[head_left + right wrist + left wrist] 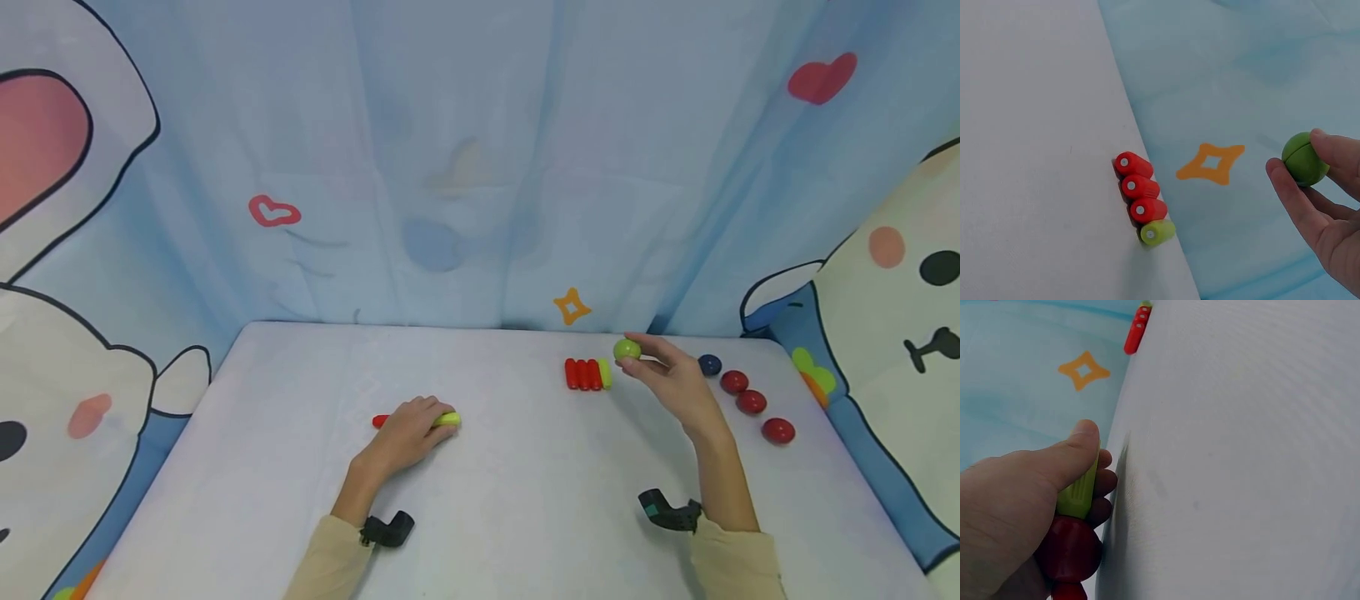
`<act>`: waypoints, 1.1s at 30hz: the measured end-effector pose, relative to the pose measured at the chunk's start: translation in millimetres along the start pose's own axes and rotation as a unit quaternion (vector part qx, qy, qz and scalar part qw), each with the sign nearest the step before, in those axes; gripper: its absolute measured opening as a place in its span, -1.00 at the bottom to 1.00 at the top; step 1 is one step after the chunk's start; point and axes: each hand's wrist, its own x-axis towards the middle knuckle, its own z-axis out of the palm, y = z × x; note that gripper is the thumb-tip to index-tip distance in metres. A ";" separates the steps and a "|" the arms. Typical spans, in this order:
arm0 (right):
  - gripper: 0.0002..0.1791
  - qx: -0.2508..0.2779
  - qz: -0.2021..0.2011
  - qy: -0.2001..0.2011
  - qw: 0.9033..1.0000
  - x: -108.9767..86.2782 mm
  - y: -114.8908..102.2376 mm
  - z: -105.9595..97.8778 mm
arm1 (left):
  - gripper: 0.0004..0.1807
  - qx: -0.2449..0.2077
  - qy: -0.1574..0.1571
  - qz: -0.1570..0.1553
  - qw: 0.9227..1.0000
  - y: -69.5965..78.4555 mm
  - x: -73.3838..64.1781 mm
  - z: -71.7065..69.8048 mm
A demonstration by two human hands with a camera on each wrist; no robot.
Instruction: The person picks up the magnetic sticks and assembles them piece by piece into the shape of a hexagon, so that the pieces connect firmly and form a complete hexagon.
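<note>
1. Pinching the green ball (627, 350), the right hand (670, 379) is hovering right of centre.
2. Left hand (407, 432) is gripping the green rod (448, 419), lower left of centre.
3. Pinch is covering little surface; the green ball could slip.

Your left sleeve (326, 562) and right sleeve (737, 562) are beige; you wear a black, bent left wrist unit (392, 531) and a similar right wrist unit (675, 518) bearing a green patch (651, 510).
</note>
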 end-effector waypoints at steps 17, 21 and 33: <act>-0.41 0.056 -0.020 -0.050 0.997 4.9 -12.8 48.9 | -0.70 0.000 -0.005 -0.002 1.000 0.8 0.8 -0.8; -0.46 0.104 -0.032 -0.096 0.989 2.5 -21.8 75.4 | -0.69 0.003 -0.006 -0.003 1.000 1.4 1.7 -1.0; -0.48 0.111 -0.048 -0.199 0.973 -11.9 -35.8 142.6 | -0.69 0.013 -0.005 0.001 1.000 2.2 1.3 -2.4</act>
